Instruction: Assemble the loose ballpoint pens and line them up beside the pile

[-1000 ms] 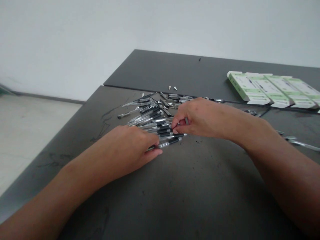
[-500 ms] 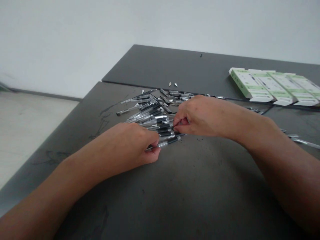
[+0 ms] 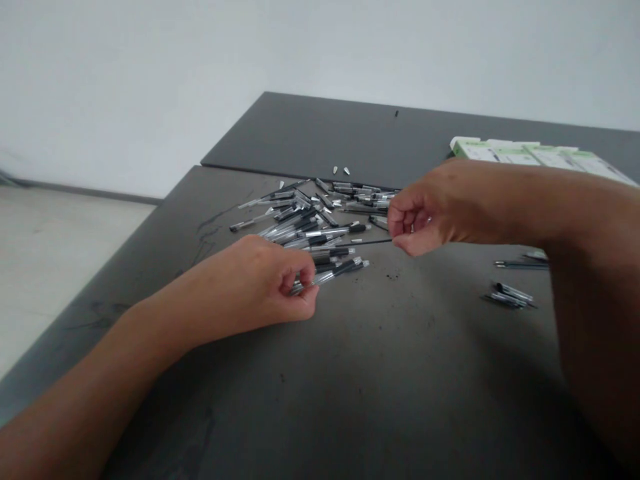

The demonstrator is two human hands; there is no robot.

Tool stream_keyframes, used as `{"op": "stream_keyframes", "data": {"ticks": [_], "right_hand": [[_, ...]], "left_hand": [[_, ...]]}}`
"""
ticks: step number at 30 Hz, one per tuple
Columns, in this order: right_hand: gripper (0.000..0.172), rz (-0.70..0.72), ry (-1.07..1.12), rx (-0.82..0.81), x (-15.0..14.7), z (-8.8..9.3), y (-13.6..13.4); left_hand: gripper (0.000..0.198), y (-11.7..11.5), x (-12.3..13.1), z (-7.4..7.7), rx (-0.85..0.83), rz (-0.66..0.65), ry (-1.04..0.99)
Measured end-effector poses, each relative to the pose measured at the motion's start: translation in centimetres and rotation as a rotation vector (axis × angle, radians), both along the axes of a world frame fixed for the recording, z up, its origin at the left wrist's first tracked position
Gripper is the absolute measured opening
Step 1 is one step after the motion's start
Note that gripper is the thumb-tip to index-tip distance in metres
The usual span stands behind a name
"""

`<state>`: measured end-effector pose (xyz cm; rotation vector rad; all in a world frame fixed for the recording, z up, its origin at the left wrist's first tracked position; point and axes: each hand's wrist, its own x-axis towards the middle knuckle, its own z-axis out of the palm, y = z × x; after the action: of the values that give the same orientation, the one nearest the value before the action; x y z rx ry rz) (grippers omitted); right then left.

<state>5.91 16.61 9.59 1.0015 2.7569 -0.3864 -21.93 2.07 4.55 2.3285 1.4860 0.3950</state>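
My left hand [image 3: 273,277] is curled in a pinch at the near edge of a loose pile of clear pens [image 3: 295,223] with black grips. A clear pen [image 3: 343,269] runs between its thumb and forefinger; the contact itself is partly hidden. Just right of the pile, my right hand [image 3: 417,213] is closed on the end of a thin dark pen refill [image 3: 370,243]. The refill points left, over the pens. Its far end is hard to make out among them.
Small bundles of thin pen parts [image 3: 510,297] lie at the right, beside my forearm. Two small silvery tips [image 3: 341,171] rest beyond the pile. Flattened green and white cartons [image 3: 525,153] lie farther back, partly behind my right arm. A seam divides the dark tabletop [image 3: 350,400].
My right hand has moved right and slightly up, away from the pile, with the thin refill now showing in its fingers. My left hand stays almost in place, its fingers slightly shifted.
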Motion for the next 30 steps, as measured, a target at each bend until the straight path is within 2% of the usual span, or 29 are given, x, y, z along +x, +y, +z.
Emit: {"op": "stream_keyframes", "data": {"ticks": [4, 10, 13, 18, 21, 24, 26, 29, 30], "right_hand": [[0.016, -0.060, 0.043, 0.001, 0.9, 1.2, 0.4], [0.010, -0.111, 0.232, -0.112, 3.5, 2.4, -0.8], [0.010, -0.161, 0.335, -0.112, 6.5, 1.6, -2.3], [0.021, -0.287, 0.636, -0.285, 11.4, -1.3, -6.9], [0.018, -0.442, 0.719, -0.371, 13.1, -2.7, -9.8], [0.018, -0.594, 0.801, -0.496, 13.6, -3.4, -11.9], [0.015, -0.589, 0.823, -0.575, 13.4, -3.5, -12.8], [0.033, -0.472, 0.765, -0.677, 12.4, -3.6, -13.5], [0.034, -0.419, 0.742, -0.700, 12.0, -3.5, -13.7]], "left_hand": [[0.010, 0.0, 0.4, 0.5, 0.028, 0.055, -0.089], [0.009, -0.2, 0.9, 0.5, 0.161, 0.082, -0.158], [0.010, -0.4, 1.1, 0.3, 0.223, 0.055, -0.162], [0.013, -1.0, 1.5, 0.4, 0.227, 0.005, -0.191], [0.018, -1.3, 1.7, 0.5, 0.208, -0.048, -0.201], [0.020, -1.6, 1.9, 0.3, 0.182, -0.095, -0.225], [0.022, -1.8, 2.0, 0.0, 0.176, -0.097, -0.245], [0.027, -2.2, 2.7, -0.3, 0.195, -0.078, -0.241], [0.030, -2.4, 3.2, -0.3, 0.203, -0.074, -0.223]]}}
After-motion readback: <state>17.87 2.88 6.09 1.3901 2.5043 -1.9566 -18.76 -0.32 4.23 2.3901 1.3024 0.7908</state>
